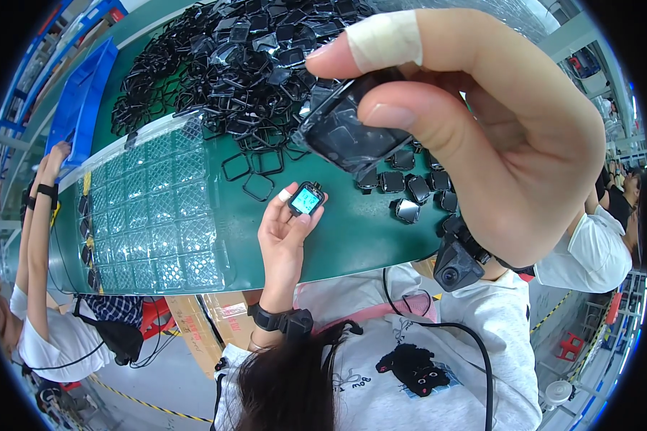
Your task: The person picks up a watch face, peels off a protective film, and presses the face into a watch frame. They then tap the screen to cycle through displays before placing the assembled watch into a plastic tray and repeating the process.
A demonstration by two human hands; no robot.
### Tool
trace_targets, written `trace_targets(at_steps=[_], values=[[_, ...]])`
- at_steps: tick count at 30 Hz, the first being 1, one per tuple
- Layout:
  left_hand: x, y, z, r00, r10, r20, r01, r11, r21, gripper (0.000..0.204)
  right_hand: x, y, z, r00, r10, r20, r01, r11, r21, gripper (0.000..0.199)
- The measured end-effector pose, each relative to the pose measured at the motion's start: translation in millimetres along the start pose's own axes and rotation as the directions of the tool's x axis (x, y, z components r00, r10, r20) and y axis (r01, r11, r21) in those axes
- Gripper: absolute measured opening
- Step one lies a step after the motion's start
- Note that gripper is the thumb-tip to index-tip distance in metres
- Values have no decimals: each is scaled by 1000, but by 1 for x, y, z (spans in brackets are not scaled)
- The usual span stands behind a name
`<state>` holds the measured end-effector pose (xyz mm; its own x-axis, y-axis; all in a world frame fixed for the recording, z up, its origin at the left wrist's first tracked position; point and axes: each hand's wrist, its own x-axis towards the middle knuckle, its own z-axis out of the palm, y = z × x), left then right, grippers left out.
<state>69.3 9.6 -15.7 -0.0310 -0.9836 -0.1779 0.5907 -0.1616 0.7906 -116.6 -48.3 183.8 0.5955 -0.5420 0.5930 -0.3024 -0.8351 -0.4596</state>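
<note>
**Both your hands are full, and plenty looks left to handle**

Your green tabletop (255,248) carries a broad heap of black frames and dark pieces (230,79) at its far side, so much of the work seems undone. On the left lies a clear plastic tray (158,208) with many cells; whether it is meant for filling, you cannot tell from here. To the right, a small cluster of dark square units (407,183) sits apart from the heap, perhaps a batch in progress.

Your right hand (510,136) pinches a dark square piece (352,129) in crinkled film, raised above the tabletop. Your left hand (286,233) grips a small lit device (308,199), its screen glowing, so that one appears the furthest along.
</note>
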Motion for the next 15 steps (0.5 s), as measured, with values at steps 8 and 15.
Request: trace_targets(at_steps=[8,15], values=[[-3,-1,-4,999,52,1,-52,999,-5,45,3,-4,8,998,47,33,-49,994,94,25],[-23,30,6,966,238,101,-243,969,45,42,-36,11,56,978,208,-28,-182,909,376,18]])
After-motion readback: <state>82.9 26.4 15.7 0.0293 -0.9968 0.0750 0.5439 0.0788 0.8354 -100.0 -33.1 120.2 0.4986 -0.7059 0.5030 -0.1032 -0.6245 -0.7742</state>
